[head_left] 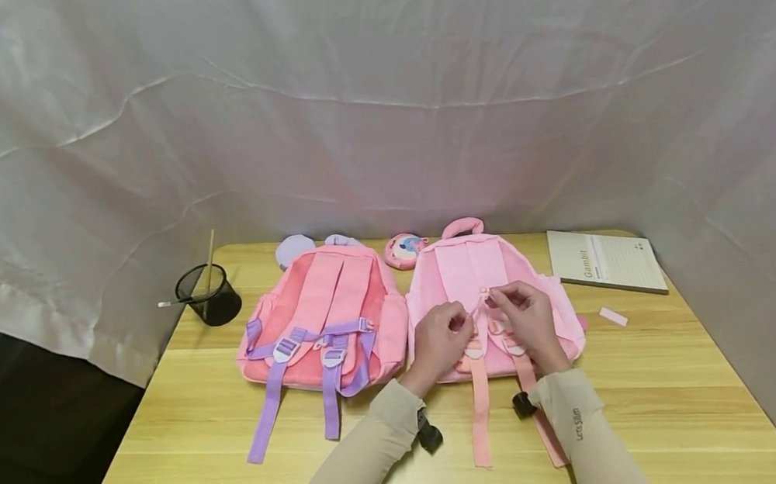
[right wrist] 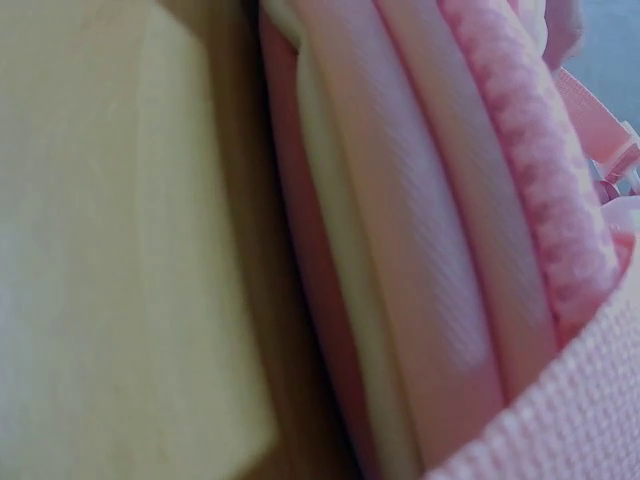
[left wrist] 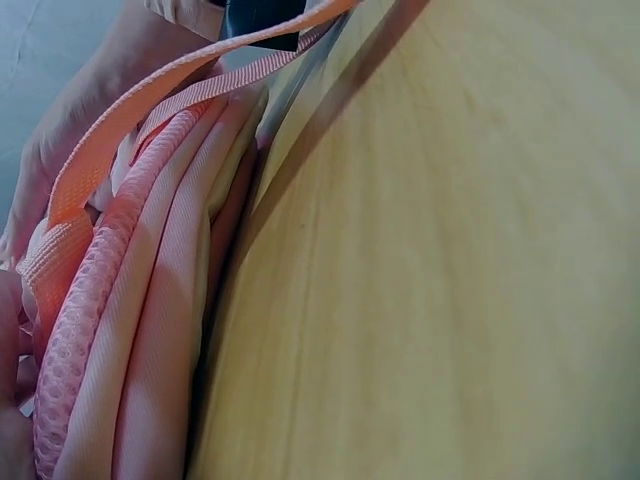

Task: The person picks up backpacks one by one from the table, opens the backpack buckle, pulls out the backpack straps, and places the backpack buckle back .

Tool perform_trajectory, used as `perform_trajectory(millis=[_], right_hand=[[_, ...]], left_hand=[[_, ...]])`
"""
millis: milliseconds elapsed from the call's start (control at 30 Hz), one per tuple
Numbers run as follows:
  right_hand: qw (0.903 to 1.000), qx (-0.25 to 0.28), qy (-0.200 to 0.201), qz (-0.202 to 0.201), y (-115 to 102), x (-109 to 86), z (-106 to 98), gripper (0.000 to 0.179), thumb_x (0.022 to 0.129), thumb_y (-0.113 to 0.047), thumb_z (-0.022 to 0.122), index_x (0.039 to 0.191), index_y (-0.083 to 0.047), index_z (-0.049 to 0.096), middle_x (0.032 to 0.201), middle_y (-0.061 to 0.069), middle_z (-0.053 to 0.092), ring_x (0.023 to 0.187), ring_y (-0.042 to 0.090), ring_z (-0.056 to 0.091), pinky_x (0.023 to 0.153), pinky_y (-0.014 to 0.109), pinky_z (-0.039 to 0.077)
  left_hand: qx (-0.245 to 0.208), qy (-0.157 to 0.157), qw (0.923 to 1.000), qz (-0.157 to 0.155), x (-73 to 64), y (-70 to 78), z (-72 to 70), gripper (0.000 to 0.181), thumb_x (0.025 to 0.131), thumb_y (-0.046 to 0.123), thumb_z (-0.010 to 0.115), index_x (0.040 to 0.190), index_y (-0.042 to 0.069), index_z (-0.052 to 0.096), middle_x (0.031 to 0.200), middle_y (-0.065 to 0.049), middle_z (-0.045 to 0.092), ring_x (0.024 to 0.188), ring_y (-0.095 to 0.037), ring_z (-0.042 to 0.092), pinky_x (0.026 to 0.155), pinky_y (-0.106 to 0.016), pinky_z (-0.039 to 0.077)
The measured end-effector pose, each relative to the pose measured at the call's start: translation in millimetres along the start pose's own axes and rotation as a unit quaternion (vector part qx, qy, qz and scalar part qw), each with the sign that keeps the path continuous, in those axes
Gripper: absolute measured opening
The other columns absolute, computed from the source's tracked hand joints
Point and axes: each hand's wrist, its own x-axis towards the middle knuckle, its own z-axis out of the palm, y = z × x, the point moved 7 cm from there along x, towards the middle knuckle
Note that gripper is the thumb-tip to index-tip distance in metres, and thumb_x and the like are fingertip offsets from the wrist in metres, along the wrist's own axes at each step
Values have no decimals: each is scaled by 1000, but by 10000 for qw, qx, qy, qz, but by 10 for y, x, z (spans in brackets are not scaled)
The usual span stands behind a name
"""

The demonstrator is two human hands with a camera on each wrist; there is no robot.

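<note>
A light pink backpack [head_left: 425,301] lies with its shoulder straps up on the table. Over its straps, my left hand [head_left: 442,338] curls thumb and forefinger together, pinching a thin pink strap. Close beside it, my right hand [head_left: 529,318] pinches the small pink buckle [head_left: 484,293] of the strap between thumb and fingertips. Orange-pink webbing tails [head_left: 481,420] hang from the white adjusters toward the table's front. In the left wrist view, orange webbing [left wrist: 110,120] arches past the backpack's side [left wrist: 160,300]. The right wrist view shows mostly the other side [right wrist: 400,200]; the fingertips are hidden there.
Left of it lies a coral pink backpack [head_left: 318,288] with purple straps [head_left: 274,409]. A black mesh pen cup [head_left: 222,305] holds pencils. A round pink charm [head_left: 399,252] sits between the bags. A notebook [head_left: 603,260] and a pale eraser [head_left: 613,317] are on the right.
</note>
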Motion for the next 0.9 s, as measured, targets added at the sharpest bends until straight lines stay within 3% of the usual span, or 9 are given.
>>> perform_trajectory(millis=[133, 300, 533, 900], right_hand=[[10000, 10, 21, 27, -18, 4, -32, 26, 96, -21, 75, 104, 4, 73, 89, 5, 79, 81, 10, 75, 72, 24, 59], [10000, -53, -76, 11, -65, 43, -99, 27, 97, -20, 75, 106, 5, 72, 90, 1, 79, 83, 9, 75, 77, 24, 59], [9992, -350, -172, -82, -128, 127, -276, 27, 98, -17, 72, 110, 7, 71, 91, -8, 78, 83, 4, 73, 75, 21, 58], [9996, -85, -198, -206, -134, 219, -491, 28, 98, -9, 71, 112, 14, 67, 93, -12, 77, 82, 6, 73, 79, 21, 58]], left_hand=[[-94, -51, 9999, -68, -3, -14, 18, 4, 92, 27, 73, 89, 23, 72, 77, 9, 64, 73, -5, 57, 66, -19, 41], [-48, -150, 9998, -101, -3, -23, 35, 13, 90, 32, 76, 100, 25, 73, 79, 9, 66, 73, -4, 56, 66, -19, 39], [77, -247, 9997, 5, -4, -15, 40, 19, 90, 40, 78, 101, 26, 72, 81, 10, 67, 74, -3, 53, 66, -19, 38], [114, -439, 9990, 44, -6, -21, 61, 22, 87, 37, 80, 105, 26, 73, 87, 13, 70, 78, -1, 54, 69, -18, 39]])
